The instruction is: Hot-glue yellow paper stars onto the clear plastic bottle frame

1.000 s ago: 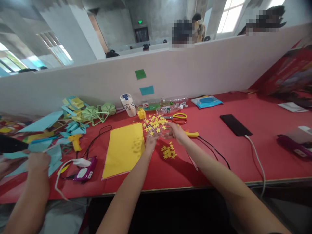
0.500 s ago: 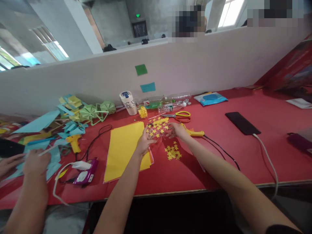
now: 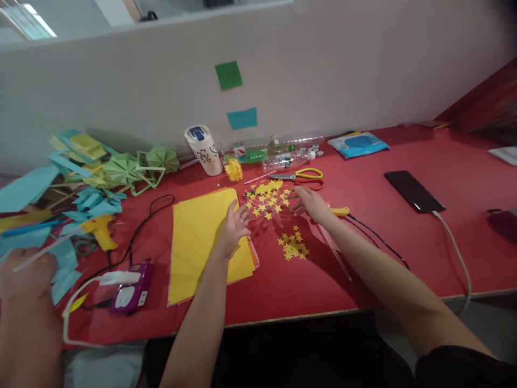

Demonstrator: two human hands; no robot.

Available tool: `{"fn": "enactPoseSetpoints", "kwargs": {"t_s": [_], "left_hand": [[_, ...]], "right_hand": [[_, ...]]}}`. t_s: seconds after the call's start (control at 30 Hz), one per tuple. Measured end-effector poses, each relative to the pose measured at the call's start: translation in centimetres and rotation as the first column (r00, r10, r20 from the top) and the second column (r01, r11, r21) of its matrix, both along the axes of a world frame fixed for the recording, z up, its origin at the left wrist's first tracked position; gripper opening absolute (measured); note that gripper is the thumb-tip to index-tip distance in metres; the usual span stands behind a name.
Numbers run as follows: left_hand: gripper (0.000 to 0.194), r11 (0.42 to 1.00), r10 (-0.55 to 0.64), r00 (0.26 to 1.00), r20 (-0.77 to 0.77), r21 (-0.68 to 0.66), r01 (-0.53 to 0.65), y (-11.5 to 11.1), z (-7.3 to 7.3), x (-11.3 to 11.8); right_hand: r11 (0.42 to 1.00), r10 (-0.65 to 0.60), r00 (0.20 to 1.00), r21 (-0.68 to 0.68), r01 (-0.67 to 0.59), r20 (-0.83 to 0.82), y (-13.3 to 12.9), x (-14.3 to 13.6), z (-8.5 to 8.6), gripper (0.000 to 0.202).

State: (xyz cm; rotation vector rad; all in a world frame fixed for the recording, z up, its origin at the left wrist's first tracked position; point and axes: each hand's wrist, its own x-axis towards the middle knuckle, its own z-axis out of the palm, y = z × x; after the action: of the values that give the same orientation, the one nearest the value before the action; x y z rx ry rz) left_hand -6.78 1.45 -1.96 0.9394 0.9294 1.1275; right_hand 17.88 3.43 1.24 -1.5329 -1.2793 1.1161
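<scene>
Between my hands, a clear plastic piece dotted with yellow stars (image 3: 269, 200) rests on the red table. My left hand (image 3: 234, 229) is open just left of it, fingers spread, over the edge of a stack of yellow paper (image 3: 197, 242). On the other side my right hand (image 3: 310, 203) is also open, with its fingers apart from the piece. A yellow glue gun (image 3: 340, 211) is partly hidden behind my right hand and wrist. Loose yellow stars (image 3: 293, 245) lie in a small pile nearer the table edge.
Scissors (image 3: 297, 175), plastic bottles (image 3: 288, 160) and a white tumbler (image 3: 204, 151) stand or lie toward the partition. A phone (image 3: 414, 191) charges at right. At left are a purple power strip (image 3: 132, 288), another glue gun (image 3: 99, 230), folded paper shapes (image 3: 125, 170) and a co-worker's hand (image 3: 28, 272).
Both hands have drawn away from the star-covered plastic piece, left hand leftward and right hand rightward. The view has tipped downward. The co-worker's hand has shifted toward the left edge.
</scene>
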Motion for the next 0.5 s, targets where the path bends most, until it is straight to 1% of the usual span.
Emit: {"fn": "enactPoseSetpoints", "kwargs": {"t_s": [0.07,0.13,0.17,0.2,0.23,0.27,0.3,0.33,0.37,0.4,0.43,0.5], "left_hand": [[0.089,0.997,0.078,0.997,0.005,0.025,-0.078,0.0,0.2,-0.2],[0.071,0.975,0.213,0.977,0.002,0.065,-0.213,0.0,0.5,-0.2],[0.058,0.952,0.295,0.955,-0.021,0.089,-0.292,0.0,0.7,-0.1],[0.044,0.912,0.402,0.913,-0.067,0.123,-0.392,-0.1,0.9,-0.1],[0.033,0.868,0.489,0.864,-0.115,0.161,-0.47,-0.1,1.2,0.0],[0.026,0.824,0.56,0.815,-0.148,0.2,-0.53,-0.2,1.4,0.0],[0.019,0.786,0.61,0.776,-0.158,0.246,-0.567,-0.3,1.6,0.1],[0.013,0.762,0.636,0.754,-0.165,0.29,-0.579,-0.4,1.8,0.2],[0.011,0.734,0.664,0.729,-0.167,0.335,-0.591,-0.5,1.9,0.3],[0.011,0.703,0.693,0.701,-0.17,0.375,-0.604,-0.6,2.0,0.3],[0.012,0.679,0.713,0.68,-0.169,0.407,-0.611,-0.7,2.1,0.4],[0.014,0.654,0.732,0.661,-0.164,0.441,-0.615,-0.7,2.1,0.4]], "right_hand": [[0.997,-0.038,0.996,0.074,0.031,0.086,-0.4,1.2,0.6,0.036],[0.991,-0.065,0.983,0.128,0.043,0.17,-1.1,2.9,1.1,0.031],[0.987,-0.086,0.967,0.153,0.05,0.24,-1.6,3.9,1.2,0.029],[0.98,-0.074,0.899,0.197,-0.014,0.431,-2.1,5.0,1.3,0.029],[0.97,-0.077,0.795,0.229,-0.08,0.602,-2.6,6.0,1.2,0.03],[0.96,-0.066,0.682,0.232,-0.155,0.728,-3.0,7.0,0.9,0.033],[0.948,-0.042,0.576,0.215,-0.235,0.816,-3.4,7.8,0.6,0.036],[0.924,0.011,0.476,0.173,-0.34,0.879,-3.8,8.5,0.2,0.038],[0.901,0.054,0.392,0.124,-0.415,0.918,-4.1,8.9,-0.2,0.04],[0.884,0.082,0.332,0.086,-0.46,0.94,-4.3,9.2,-0.6,0.043],[0.876,0.092,0.301,0.066,-0.478,0.949,-4.5,9.2,-1.0,0.044],[0.885,0.074,0.282,0.067,-0.461,0.956,-4.7,8.9,-1.4,0.042]]}}
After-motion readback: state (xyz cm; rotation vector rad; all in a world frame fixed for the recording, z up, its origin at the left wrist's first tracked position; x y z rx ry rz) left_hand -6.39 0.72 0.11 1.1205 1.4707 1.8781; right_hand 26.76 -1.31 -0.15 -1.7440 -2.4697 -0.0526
